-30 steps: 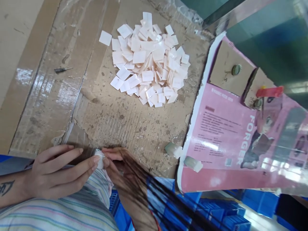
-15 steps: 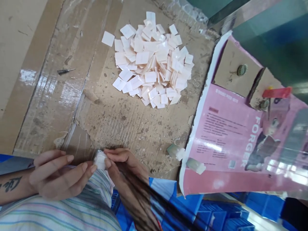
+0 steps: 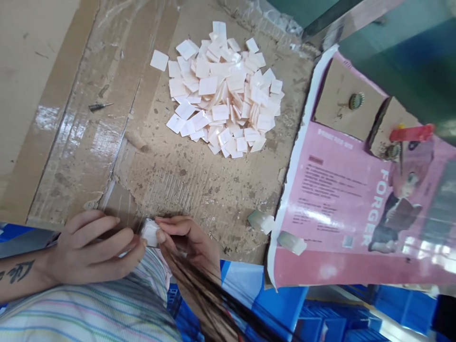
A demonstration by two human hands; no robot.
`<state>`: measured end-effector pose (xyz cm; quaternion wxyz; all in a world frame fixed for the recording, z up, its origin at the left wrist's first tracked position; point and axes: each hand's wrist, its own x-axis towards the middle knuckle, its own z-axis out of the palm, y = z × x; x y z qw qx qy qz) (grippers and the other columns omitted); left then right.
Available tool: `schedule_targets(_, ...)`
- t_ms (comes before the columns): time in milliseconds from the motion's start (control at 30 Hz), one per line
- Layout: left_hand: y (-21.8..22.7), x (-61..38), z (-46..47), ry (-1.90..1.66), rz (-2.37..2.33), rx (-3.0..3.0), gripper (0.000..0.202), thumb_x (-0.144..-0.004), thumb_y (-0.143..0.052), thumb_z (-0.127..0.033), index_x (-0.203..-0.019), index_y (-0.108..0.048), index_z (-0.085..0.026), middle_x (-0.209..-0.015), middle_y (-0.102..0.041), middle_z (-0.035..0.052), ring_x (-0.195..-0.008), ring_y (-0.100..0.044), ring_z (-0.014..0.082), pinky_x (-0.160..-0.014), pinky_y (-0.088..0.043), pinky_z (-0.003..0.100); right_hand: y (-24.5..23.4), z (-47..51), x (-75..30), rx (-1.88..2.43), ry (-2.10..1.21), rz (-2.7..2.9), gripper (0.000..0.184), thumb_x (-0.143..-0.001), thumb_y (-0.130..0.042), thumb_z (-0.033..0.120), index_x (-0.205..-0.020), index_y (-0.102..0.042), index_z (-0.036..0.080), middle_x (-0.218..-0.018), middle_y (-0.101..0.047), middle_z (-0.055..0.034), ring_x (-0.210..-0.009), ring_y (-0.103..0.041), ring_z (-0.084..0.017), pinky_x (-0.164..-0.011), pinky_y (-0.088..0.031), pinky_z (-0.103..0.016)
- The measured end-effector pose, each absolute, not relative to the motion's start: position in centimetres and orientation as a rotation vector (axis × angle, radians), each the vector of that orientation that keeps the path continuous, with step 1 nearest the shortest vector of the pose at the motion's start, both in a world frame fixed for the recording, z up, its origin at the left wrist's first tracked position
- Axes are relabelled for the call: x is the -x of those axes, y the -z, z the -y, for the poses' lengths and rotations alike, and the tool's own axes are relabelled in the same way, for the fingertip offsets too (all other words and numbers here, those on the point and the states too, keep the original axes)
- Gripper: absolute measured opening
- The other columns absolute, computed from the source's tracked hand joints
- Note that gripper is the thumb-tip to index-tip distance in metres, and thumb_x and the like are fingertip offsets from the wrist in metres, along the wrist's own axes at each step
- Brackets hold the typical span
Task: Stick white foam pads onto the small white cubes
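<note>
Loose hair [image 3: 213, 308] beside your right hand [image 3: 188, 237] could snag the small white piece [image 3: 150, 232] pinched between its fingertips and your left hand [image 3: 94, 249]; a slackened pinch could drop it.

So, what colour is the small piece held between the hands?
The piece is white; it shows best in the head view.

Your fingers [image 3: 171, 222] hide most of the small white square piece [image 3: 150, 232]. Long dark hair [image 3: 213, 304] veils your right forearm [image 3: 203, 266], blue plastic crates [image 3: 317, 323] run off the bottom edge, and the thin grey metal tool [image 3: 99, 107] is too small to identify.
</note>
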<state>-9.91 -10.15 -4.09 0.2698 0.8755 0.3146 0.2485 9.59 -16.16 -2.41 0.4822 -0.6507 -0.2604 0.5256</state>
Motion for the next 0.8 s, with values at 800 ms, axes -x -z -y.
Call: schedule_targets(800,2.6,9.4,8.7,-0.37,-0.768,-1.975,0.038,-0.11,-0.05,-0.029,-0.147,-0.051,-0.035,-0.125,-0.073,-0.0014,-0.11,-0.075,0.0119,-0.096,-0.059,0.014,3.1,18.9,-5.9,1.414,-1.3,0.487,0.05,-0.092,-0.074,0.06,-0.133,-0.071,0.032,-0.106,-0.075,-0.0066,-0.087,-0.073,-0.022,-0.075,-0.065,-0.034)
